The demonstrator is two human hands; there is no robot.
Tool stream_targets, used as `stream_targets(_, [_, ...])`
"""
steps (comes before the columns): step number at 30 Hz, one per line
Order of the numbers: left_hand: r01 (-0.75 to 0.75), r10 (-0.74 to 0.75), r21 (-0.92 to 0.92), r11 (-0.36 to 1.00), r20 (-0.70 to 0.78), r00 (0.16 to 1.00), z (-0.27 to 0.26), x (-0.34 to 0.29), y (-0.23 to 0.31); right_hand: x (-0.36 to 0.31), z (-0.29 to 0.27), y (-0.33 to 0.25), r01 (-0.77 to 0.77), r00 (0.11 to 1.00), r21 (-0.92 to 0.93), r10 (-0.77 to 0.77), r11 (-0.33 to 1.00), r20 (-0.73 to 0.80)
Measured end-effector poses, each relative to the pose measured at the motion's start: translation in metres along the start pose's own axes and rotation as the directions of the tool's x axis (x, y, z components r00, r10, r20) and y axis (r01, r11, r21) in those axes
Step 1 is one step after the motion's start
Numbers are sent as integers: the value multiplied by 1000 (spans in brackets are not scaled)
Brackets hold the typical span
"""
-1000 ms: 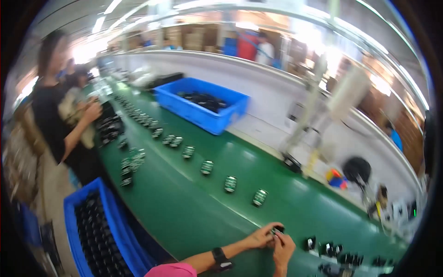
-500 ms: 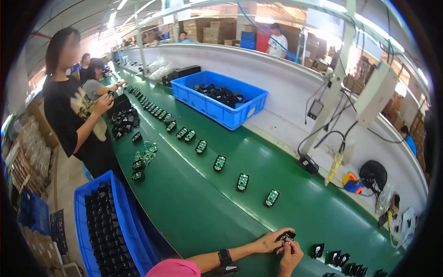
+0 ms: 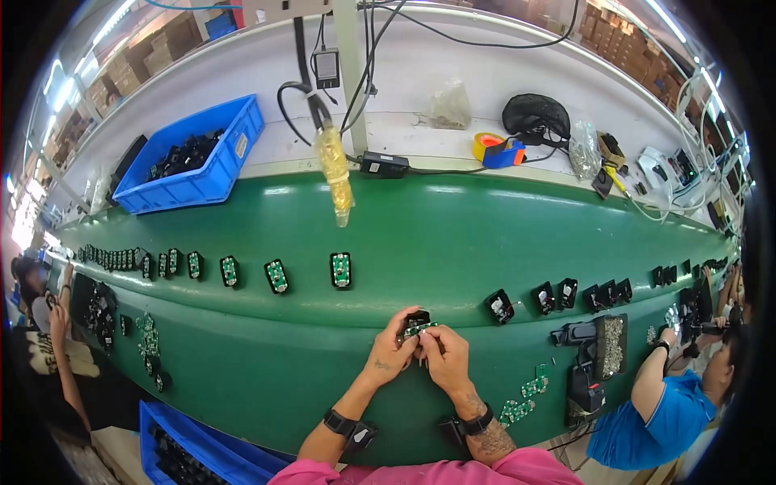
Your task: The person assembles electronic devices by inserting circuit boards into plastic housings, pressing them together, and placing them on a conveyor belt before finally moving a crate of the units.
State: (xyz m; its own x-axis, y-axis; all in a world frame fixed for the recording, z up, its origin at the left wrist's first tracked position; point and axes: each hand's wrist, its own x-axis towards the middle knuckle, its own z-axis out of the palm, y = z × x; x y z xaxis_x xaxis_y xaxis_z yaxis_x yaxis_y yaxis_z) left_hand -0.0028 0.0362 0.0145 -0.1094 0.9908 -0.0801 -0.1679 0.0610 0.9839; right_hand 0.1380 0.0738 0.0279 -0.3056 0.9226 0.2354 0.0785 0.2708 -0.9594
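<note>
At the near middle of the green bench, my left hand [image 3: 389, 356] is closed around a small black plastic housing [image 3: 417, 317]. My right hand [image 3: 447, 361] pinches a green circuit board [image 3: 421, 329] against the housing's near side. Fingers hide part of both pieces, so how far the board sits inside cannot be told. Beyond my hands, a housing with a green board in it [image 3: 341, 270] lies on the belt. Closest on the right is another black housing [image 3: 500, 307], with small parts inside.
Loose green boards [image 3: 518, 413] lie right of my forearm, near a tray of small metal parts [image 3: 612, 347] and a black tool [image 3: 584, 390]. A blue bin [image 3: 179, 191] stands at the back left. A taped yellow cable [image 3: 334, 174] hangs over the bench. Co-workers sit at both sides.
The view has swung right, bringing my hands to the middle and the right-hand co-worker into sight. Both hands stay together at the housing; the green board's edge now shows more plainly between them.
</note>
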Motion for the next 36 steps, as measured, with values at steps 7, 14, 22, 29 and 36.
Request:
stream_targets(7, [-14, 11, -61, 998, -52, 999, 2, -6, -7, 1, -16, -6, 156, 986, -313, -127, 937, 112])
stream_targets(14, [-33, 33, 5, 999, -27, 999, 5, -3, -6, 8, -28, -5, 78, 986, -279, -32, 957, 163])
stream_targets(22, [-50, 47, 47, 998, 54, 997, 3, -3, -5, 8, -39, 0, 35, 970, -289, 38, 957, 241])
stream_targets(29, [-65, 60, 77, 995, 61, 996, 4, -5, -6, 8, -43, -2, 32, 961, -269, 44, 963, 274])
stream_targets(36, [-140, 129, 164, 977, 77, 989, 4, -3, -10, 7, -45, 2, 7, 957, -284, 76, 959, 280])
